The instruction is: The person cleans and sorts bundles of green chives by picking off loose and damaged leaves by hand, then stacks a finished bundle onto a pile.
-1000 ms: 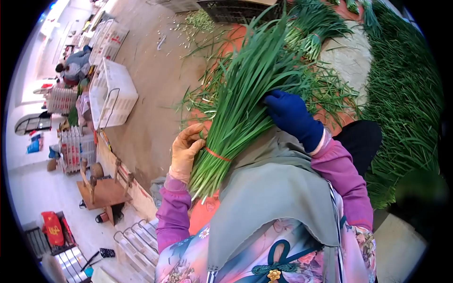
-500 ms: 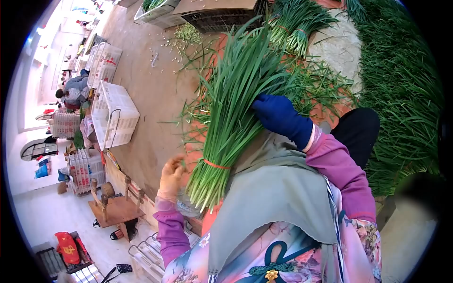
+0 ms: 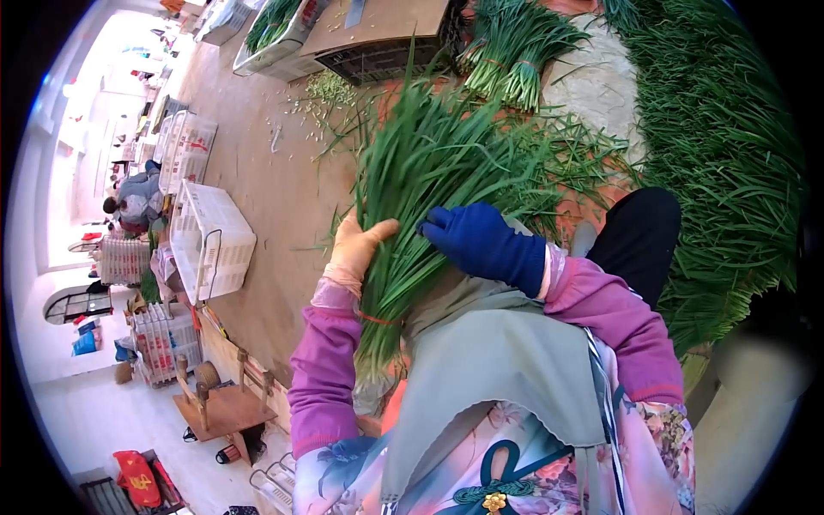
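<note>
A bunch of garlic chives [image 3: 412,266] lies across my lap on the grey-green apron [image 3: 498,352], its pale stem ends toward me and its leaves fanning away. A red band [image 3: 380,321] circles it near the stem ends. My left hand [image 3: 356,247], in a peach-coloured glove, grips the left side of the bunch above the band, thumb across the front and the other fingers partly hidden. From the right, my right hand [image 3: 485,242], in a dark blue glove, has curled fingers closed on the leaves at mid-length.
Tied chive bunches [image 3: 524,60] lie at the top, beside a black crate with cardboard [image 3: 378,34]. A large chive pile [image 3: 721,154] fills the right. Loose trimmings [image 3: 584,159] litter the floor. White crates [image 3: 210,236], a wooden stool [image 3: 225,408] and another person [image 3: 137,196] are at left.
My left hand has moved up from beside the stem ends onto the leaves. My right hand has shifted slightly left and lower. The bunch stands more upright in view, its leaves ruffled.
</note>
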`<state>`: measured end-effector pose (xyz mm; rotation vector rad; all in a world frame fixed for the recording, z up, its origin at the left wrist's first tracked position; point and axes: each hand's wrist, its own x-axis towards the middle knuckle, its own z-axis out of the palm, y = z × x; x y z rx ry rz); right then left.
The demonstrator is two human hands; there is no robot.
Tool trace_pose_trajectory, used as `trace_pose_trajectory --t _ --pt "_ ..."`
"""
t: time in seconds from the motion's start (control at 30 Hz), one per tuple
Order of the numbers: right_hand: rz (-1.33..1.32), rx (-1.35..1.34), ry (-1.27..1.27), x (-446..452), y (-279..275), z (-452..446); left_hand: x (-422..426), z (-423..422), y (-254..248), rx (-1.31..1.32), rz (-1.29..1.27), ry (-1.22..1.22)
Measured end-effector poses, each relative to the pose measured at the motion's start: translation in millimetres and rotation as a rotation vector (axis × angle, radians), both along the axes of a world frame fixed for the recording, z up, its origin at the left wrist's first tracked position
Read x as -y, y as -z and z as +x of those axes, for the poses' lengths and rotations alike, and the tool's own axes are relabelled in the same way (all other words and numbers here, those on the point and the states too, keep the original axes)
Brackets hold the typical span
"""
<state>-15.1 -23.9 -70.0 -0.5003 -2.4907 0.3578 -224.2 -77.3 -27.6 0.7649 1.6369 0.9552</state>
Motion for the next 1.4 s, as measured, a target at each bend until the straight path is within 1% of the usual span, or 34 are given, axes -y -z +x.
trace_pose_trajectory --t 0.03,0.07,0.13,0.17,0.2,0.27,0.4,0.47,0.5,0.53,0.6,0.63,0.67,0.73,0.8,0.87,0.9,0.97,1.0,1.07,1.1,1.13,1.2,1.23,1.27,1.33,1.37,1.4 --pt "-0.025 -0.023 -0.013 2.1 1.9 1.0 -0.9 7.0 -12.6 0.025 -0.070 -0.117" --pt "-0.048 -0.046 -0.031 3.3 2.9 1.7 1.6 6.3 -10.9 0.022 -0.069 -0.119" --pt "-0.030 -0.028 -0.037 5.1 2.4 2.8 10.8 3.0 -6.8 0.254 -0.021 -0.329" --pt "-0.015 -0.006 -0.040 6.4 2.2 3.2 17.8 4.9 -6.9 0.292 0.016 -0.388" --pt "-0.015 -0.009 -0.053 7.3 1.8 2.8 23.1 8.1 -8.5 0.289 0.018 -0.401" --pt "-0.002 0.041 -0.054 7.7 -0.1 1.2 30.7 16.7 -14.8 0.285 0.108 -0.523" --pt "0.017 0.040 -0.084 7.1 -25.1 2.7 42.5 23.4 -13.6 0.279 0.246 -0.514" --pt "0.082 -0.230 -0.229 6.6 -50.0 -1.7 49.2 21.3 -8.6 0.281 0.272 -0.498" --pt "0.131 -0.165 -0.246 8.6 -57.7 -3.4 52.8 17.5 0.1 0.242 0.323 -0.449" --pt "0.135 -0.166 -0.246 7.9 -60.0 -12.2 55.1 15.7 4.2 0.204 0.374 -0.396" --pt "0.244 -0.299 -0.149 3.4 -57.7 -29.9 59.0 22.8 -0.6 0.203 0.385 -0.398" --pt "0.179 -0.243 -0.126 1.9 -53.3 -31.9 62.3 23.1 -1.3 0.164 0.361 -0.409" --pt "0.187 -0.243 -0.128 2.0 -46.2 -31.8 64.2 22.9 -1.8 0.124 0.340 -0.423" --pt "0.146 0.064 -0.196 8.5 -32.0 -26.8 70.6 21.8 -1.5 0.114 0.310 -0.437" --pt "0.111 0.065 -0.216 14.5 -25.5 -21.5 77.8 22.7 1.2 0.103 0.227 -0.458" --pt "-0.003 0.144 -0.279 14.4 -24.9 -18.2 80.2 22.0 3.7 0.145 0.256 -0.443" --pt "0.001 0.151 -0.283 12.2 -24.7 -16.9 80.4 23.0 3.5 0.171 0.266 -0.444" --pt "-0.014 -0.209 -0.307 2.1 -25.9 -16.2 80.9 22.7 5.4 0.199 0.275 -0.443" --pt "-0.008 -0.203 -0.312 -4.1 -29.9 -15.3 81.4 22.4 8.1 0.205 0.281 -0.447" --pt "-0.225 -0.332 -0.287 -17.5 -50.3 -10.6 83.2 21.9 12.8 0.140 0.314 -0.441" --pt "-0.215 -0.433 -0.230 -23.4 -64.1 -7.0 82.5 25.1 11.2 0.143 0.319 -0.445" --pt "-0.211 -0.429 -0.234 -28.8 -78.6 -5.0 80.9 30.9 7.9 0.117 0.346 -0.463" --pt "-0.364 -0.621 -0.167 -39.4 -98.5 -4.5 81.2 34.0 7.7 0.095 0.375 -0.483" --pt "-0.350 -0.685 -0.178 -47.8 -100.6 -7.5 82.3 33.3 10.4 0.063 0.373 -0.455" --pt "-0.348 -0.681 -0.179 -51.6 -105.7 -8.4 83.4 32.4 13.8 0.031 0.370 -0.426" --pt "-0.255 -0.379 0.015 -57.0 -119.8 -8.3 84.8 32.5 17.8 0.030 0.364 -0.395" --pt "-0.231 -0.224 0.055 -59.5 -116.8 -10.0 83.8 36.9 14.9 0.040 0.380 -0.395" --pt "-0.227 -0.226 0.059 -59.2 -111.2 -13.8 82.6 41.0 11.7 0.050 0.396 -0.392"
